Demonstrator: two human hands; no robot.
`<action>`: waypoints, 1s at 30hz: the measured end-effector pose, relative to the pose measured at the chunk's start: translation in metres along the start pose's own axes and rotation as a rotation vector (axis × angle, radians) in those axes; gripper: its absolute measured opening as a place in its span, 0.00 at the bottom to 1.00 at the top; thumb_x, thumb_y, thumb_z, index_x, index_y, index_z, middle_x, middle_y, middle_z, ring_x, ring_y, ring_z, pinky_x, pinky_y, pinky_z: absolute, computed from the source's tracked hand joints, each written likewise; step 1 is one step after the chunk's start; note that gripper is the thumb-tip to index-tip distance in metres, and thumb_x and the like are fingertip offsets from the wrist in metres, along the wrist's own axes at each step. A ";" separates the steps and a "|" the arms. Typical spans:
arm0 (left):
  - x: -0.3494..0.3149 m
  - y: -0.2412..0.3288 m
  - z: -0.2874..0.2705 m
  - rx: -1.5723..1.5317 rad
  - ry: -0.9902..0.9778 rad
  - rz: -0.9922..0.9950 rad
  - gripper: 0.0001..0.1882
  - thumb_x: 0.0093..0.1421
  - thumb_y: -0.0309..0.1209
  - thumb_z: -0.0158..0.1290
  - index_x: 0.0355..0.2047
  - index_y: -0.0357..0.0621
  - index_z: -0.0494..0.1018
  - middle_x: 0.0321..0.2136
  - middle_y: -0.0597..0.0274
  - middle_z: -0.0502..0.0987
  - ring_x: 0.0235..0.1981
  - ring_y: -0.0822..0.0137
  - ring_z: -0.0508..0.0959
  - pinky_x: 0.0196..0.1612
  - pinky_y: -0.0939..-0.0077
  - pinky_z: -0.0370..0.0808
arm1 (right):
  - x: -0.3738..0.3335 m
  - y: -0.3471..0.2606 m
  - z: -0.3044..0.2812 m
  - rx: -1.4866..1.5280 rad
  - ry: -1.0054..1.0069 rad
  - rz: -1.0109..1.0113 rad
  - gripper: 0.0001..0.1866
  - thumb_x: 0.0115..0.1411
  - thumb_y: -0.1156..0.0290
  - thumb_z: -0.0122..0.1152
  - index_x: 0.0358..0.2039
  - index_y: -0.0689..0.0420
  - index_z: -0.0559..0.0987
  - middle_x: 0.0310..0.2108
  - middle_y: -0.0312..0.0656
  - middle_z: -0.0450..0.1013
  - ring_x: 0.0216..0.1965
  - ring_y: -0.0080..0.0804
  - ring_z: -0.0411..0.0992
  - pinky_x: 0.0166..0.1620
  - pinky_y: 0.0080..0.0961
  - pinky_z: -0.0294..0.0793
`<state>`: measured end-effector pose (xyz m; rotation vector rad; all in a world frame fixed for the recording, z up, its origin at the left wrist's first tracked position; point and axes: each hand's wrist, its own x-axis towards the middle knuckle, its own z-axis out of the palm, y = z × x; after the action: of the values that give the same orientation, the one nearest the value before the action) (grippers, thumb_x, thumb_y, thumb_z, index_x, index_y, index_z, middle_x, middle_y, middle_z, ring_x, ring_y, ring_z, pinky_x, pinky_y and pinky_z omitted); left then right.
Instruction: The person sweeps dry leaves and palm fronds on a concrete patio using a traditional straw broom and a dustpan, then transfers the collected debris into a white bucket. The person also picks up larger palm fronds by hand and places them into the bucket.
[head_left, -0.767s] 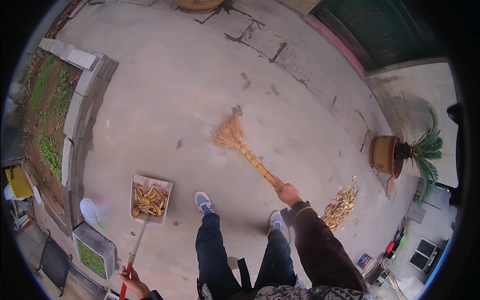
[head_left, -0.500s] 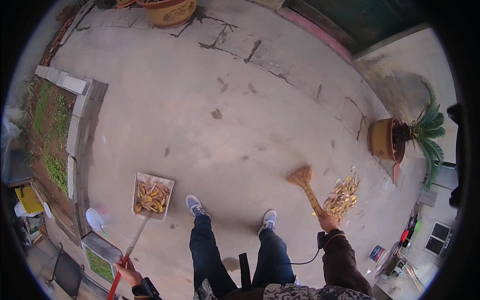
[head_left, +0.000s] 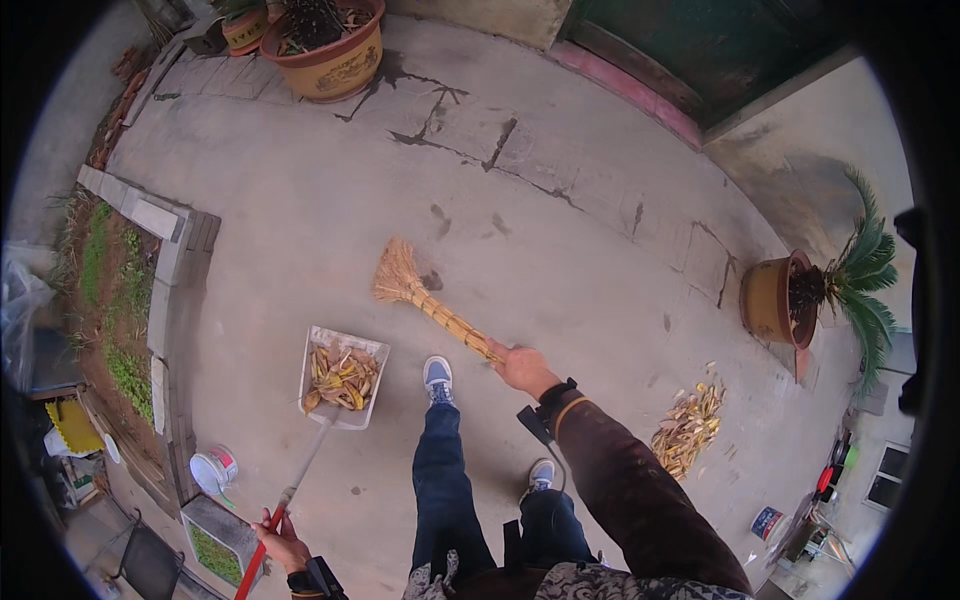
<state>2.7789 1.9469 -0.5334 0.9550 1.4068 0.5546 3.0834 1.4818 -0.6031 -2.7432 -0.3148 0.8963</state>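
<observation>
My right hand (head_left: pixel 524 368) is wrapped round the handle end of a straw hand broom (head_left: pixel 440 311). Its bristle head points up and left, in front of my left foot and beyond the dustpan. In my left hand (head_left: pixel 284 543) is the red and grey handle of a long-handled dustpan (head_left: pixel 379 408). The white pan lies on the concrete, left of my left shoe, with yellow and brown dry leaves (head_left: pixel 341 376) heaped in it. A second pile of dry leaves (head_left: pixel 690 430) lies on the ground to the right of my right arm.
A brick-edged garden bed (head_left: pixel 165 270) runs along the left, with a white bucket (head_left: pixel 213 468) beside it. A big potted plant (head_left: pixel 325 65) stands at the far left and a potted cycad (head_left: pixel 780 300) at the right. Another bucket (head_left: pixel 768 523) sits at the lower right.
The broom has swung from beside the right leaf pile across to the left, its head now beyond the dustpan. My left foot has stepped forward, and the view has shifted slightly.
</observation>
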 end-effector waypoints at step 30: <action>0.034 0.040 0.188 0.207 0.065 -0.015 0.22 0.63 0.49 0.37 0.35 0.39 0.64 0.50 0.58 0.67 0.46 0.62 0.70 0.51 0.70 0.66 | 0.233 -0.004 -0.052 0.114 -0.063 0.068 0.22 0.58 0.59 0.45 0.55 0.35 0.63 0.31 0.49 0.71 0.33 0.47 0.72 0.38 0.41 0.71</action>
<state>2.9739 1.9533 -0.5387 1.0982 1.5507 0.4372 3.2983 1.5411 -0.6893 -2.6394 -0.1767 0.9873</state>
